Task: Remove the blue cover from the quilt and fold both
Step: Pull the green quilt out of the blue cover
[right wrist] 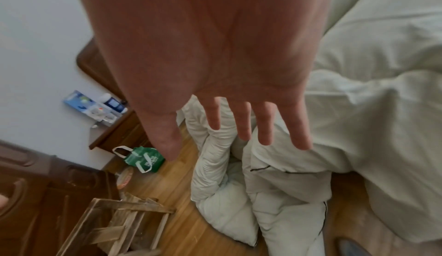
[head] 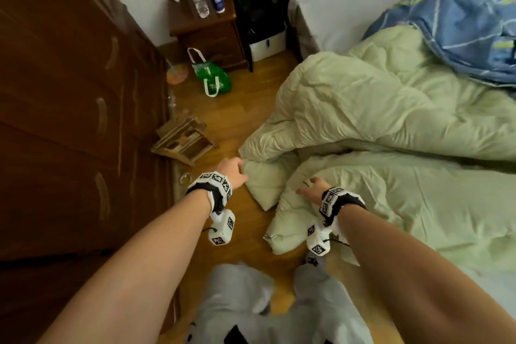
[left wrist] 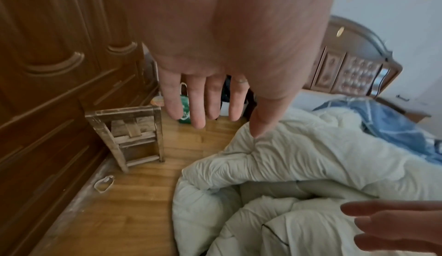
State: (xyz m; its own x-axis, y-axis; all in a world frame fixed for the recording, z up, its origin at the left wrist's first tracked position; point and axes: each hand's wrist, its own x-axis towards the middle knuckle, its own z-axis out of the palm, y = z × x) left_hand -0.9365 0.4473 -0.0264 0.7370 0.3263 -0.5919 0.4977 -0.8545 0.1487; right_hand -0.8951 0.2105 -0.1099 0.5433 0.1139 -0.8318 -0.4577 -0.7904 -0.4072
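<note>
- I see a pale green quilt (head: 377, 109) heaped on the bed (head: 391, 0), bare of its cover. Its long axis runs from the bed at about 3 o'clock down to the floor at about 8 o'clock.
- Two of its corners spill off the bed edge onto the wooden floor (head: 251, 98), pointing toward my feet at 6 o'clock.
- The blue cover (head: 458, 31) lies crumpled on the bed at about 2 o'clock, resting on the far end of the quilt and apart from both hands.
- My left hand (head: 233, 172) is at about 7 o'clock of the quilt, right at the edge of the upper hanging corner. In the left wrist view its fingers (left wrist: 196, 107) are straight and spread, holding nothing.
- My right hand (head: 312, 190) is above the lower hanging corner, fingers straight and spread. I cannot tell whether it touches the fabric; it grips nothing.
- A dark wooden wardrobe (head: 69, 92) fills the room from 9 to 11 o'clock.
- A small wooden stool (head: 184, 139) lies tipped on its side against the wardrobe.
- A green bag (head: 213, 75) sits on the floor at 11 o'clock, in front of a wooden nightstand (head: 206, 31) holding bottles.
- A black backpack (head: 255, 11) stands at 12 o'clock between the nightstand and the bed.
</note>
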